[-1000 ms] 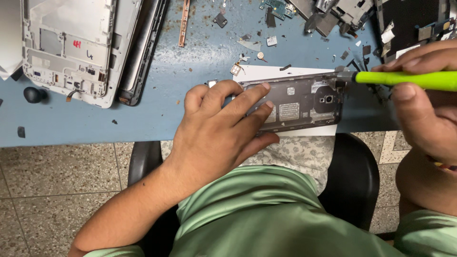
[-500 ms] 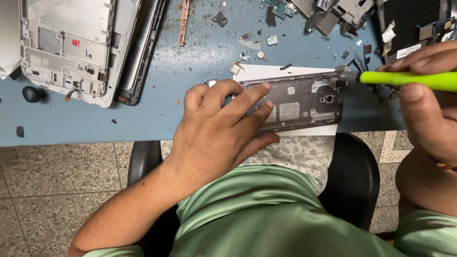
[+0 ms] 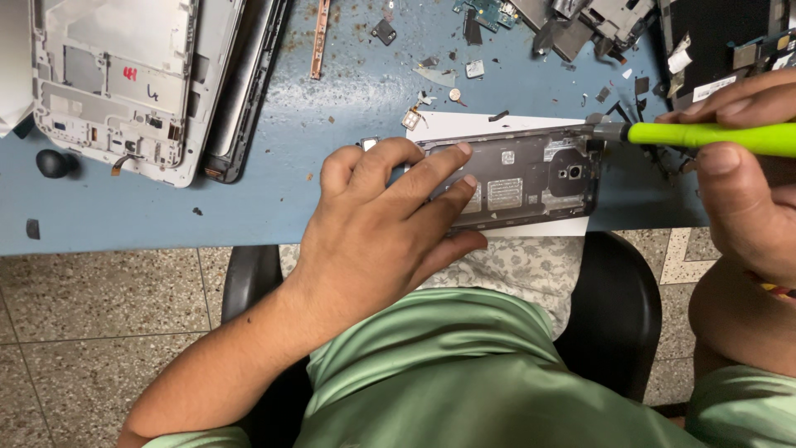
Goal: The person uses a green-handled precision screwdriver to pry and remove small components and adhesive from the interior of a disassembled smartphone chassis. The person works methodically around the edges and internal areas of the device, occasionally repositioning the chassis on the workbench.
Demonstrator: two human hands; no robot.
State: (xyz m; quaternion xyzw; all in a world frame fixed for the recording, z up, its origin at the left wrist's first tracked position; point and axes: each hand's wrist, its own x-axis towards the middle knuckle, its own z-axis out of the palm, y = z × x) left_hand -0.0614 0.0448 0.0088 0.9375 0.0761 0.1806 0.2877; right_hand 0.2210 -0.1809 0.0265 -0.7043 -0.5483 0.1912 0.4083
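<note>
An opened dark phone body (image 3: 531, 176) lies on a white sheet (image 3: 464, 124) at the near edge of the blue table (image 3: 249, 216). My left hand (image 3: 390, 216) presses down on the phone's left half, fingers spread across it. My right hand (image 3: 746, 182) grips a bright green screwdriver (image 3: 705, 137), whose metal tip touches the phone's top right corner.
A white phone frame (image 3: 116, 83) and a dark frame (image 3: 249, 91) lie at the far left, with a small black knob (image 3: 54, 163) beside them. Loose circuit parts and chips (image 3: 497, 25) are scattered along the back. A black chair (image 3: 613, 315) is below me.
The screwdriver tip has shifted slightly up and left to the phone's top right corner. My left hand has stayed in place.
</note>
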